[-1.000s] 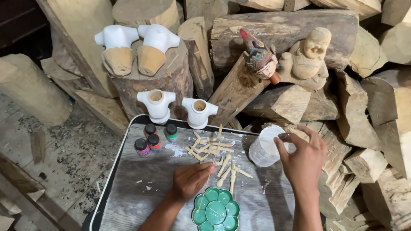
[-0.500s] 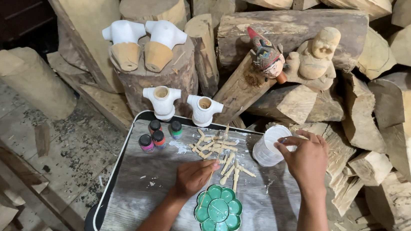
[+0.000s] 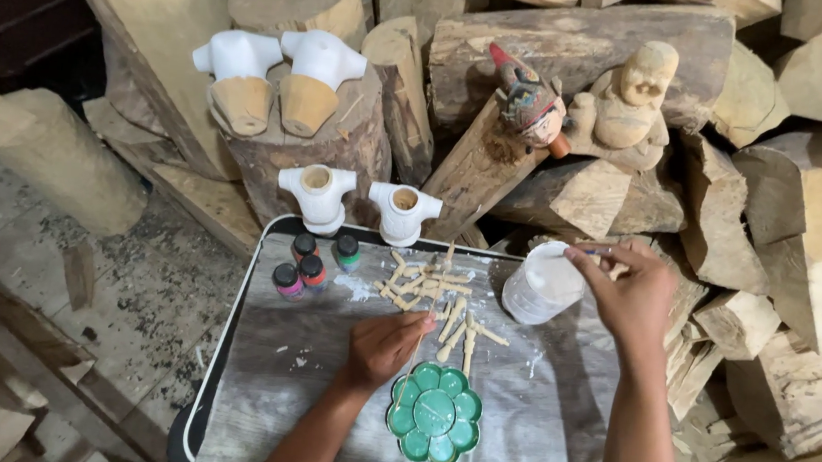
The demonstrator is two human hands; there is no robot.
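While the left hand (image 3: 385,347) rests knuckles-up on the grey wood-grain tray table (image 3: 284,400), its fingers curl around a thin wooden stick (image 3: 410,367) that slants down to the green flower-shaped plastic paint palette (image 3: 433,426) just beside it. Its right hand (image 3: 629,294) pinches a slim brush (image 3: 598,252) over the rim of the translucent white plastic cup (image 3: 541,284) at the tray's far right. Pale carved wooden pieces (image 3: 435,299) lie scattered between both hands, with four small paint bottles (image 3: 312,264) to their left.
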